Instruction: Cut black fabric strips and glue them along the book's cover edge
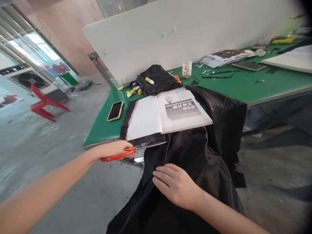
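Gripping the red scissors (126, 153), blades pointing toward 3 o'clock along the black cloth (195, 156), the left hand (114, 149) cuts while the right hand (176, 185) presses flat at 5 o'clock, fingers loose.

Counts at the green table

Two hands: the left hand (114, 150) and the right hand (176, 185). One pair of red-handled scissors (133, 151), one open book (168, 112), one hanging black cloth (195, 156) and one folded black bundle (157, 79). Two phones (115, 110) (249, 65), one small jar (187, 69), one red chair (45, 103). Glue sticks (149, 80) number perhaps three; they are small and partly hidden.
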The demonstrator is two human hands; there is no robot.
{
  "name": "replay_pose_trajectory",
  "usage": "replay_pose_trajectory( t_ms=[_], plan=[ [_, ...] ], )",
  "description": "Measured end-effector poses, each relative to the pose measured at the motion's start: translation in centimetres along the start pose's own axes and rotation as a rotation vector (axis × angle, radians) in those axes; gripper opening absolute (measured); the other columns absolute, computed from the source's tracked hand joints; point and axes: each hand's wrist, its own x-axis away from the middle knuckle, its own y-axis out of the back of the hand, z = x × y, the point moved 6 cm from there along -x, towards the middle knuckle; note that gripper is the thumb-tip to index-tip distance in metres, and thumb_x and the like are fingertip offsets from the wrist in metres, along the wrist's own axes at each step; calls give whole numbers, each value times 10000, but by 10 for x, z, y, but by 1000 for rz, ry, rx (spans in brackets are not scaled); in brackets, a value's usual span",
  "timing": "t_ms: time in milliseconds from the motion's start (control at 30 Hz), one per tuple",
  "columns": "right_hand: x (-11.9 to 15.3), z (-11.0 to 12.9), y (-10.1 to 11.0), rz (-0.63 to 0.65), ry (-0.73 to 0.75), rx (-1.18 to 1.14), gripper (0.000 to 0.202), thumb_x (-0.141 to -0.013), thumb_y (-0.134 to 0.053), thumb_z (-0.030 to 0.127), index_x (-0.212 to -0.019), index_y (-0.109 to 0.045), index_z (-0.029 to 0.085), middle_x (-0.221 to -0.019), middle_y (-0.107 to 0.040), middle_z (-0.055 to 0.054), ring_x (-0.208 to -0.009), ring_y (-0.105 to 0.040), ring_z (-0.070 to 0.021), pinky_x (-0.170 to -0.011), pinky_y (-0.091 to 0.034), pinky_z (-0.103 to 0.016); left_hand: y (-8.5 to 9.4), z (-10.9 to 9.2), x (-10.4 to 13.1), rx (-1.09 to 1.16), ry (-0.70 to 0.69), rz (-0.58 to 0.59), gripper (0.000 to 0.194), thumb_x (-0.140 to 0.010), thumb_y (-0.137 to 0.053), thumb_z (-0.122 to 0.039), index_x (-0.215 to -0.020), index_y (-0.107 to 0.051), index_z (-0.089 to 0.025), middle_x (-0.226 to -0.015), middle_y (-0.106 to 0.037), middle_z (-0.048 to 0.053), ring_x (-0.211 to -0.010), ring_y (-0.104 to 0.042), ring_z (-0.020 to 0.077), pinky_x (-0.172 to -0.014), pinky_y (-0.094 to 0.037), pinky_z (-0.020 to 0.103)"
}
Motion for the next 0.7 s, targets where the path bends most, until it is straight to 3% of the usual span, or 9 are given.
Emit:
replay_pose_trajectory(
  t_ms=[133, 267, 433, 700],
  plan=[
    [1, 0, 5, -26, -6, -8, 161, -873, -494, 107, -918, -648, 99, -962, -676, -66, -930, -600, -193, -772, -507, -326, -2, 5, 1, 24, 23, 32, 252, -771, -490, -430, -682, -423, -204, -541, -409, -60, -491, -322, 95, -468, -260, 226],
    [5, 1, 10, -37, -15, -10, 160, -871, -498, 98, -931, -646, 99, -967, -678, -65, -942, -603, -190, -775, -507, -320, -5, 14, -1, -54, -101, 73, 324, -730, -561, -513, -760, -429, -219, -689, -513, -43, -567, -406, 117, -520, -330, 240],
    [7, 0, 12, -34, -9, -10, 158, -869, -503, 96, -939, -644, 96, -965, -680, -70, -957, -607, -199, -773, -509, -328, -10, 28, -3, -48, -53, 205, 311, -693, -604, -445, -844, -431, -236, -699, -549, -40, -511, -407, 117, -454, -332, 234],
    [8, 0, 11, -35, -9, -18, 146, -862, -516, 104, -930, -646, 98, -963, -680, -69, -961, -604, -198, -783, -511, -330, -15, 25, 2, 91, -48, 375, 211, -723, -538, -324, -908, -500, -230, -720, -537, -21, -494, -461, 103, -470, -369, 220]
  ],
)
